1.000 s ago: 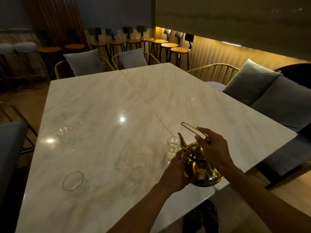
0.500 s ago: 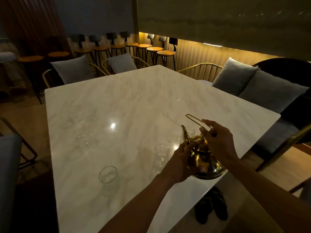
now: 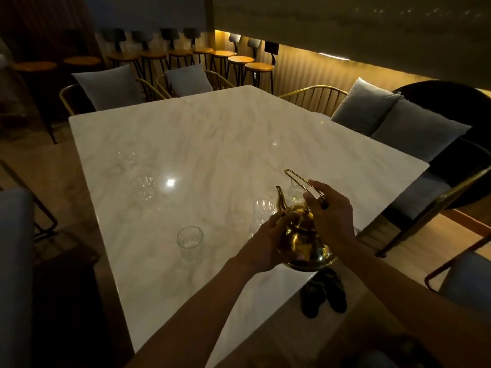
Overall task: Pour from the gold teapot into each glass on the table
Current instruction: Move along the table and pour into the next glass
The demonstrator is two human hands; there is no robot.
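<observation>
Both hands hold gold teapot [image 3: 305,240]: right hand [image 3: 329,216] grips handle, left hand [image 3: 268,243] cups body. Spout should be centred over nearest glass [image 3: 263,209], tilted slowly.

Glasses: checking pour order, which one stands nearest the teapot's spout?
The glass just left of the gold teapot, beside its spout; the others stand farther left or behind the handle.

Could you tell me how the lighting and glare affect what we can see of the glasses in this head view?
Head view: dim, warm light; a glare spot on the marble table; the far glass nearly vanishes, the near glass stays readable; wide-angle bending at the edges.
</observation>
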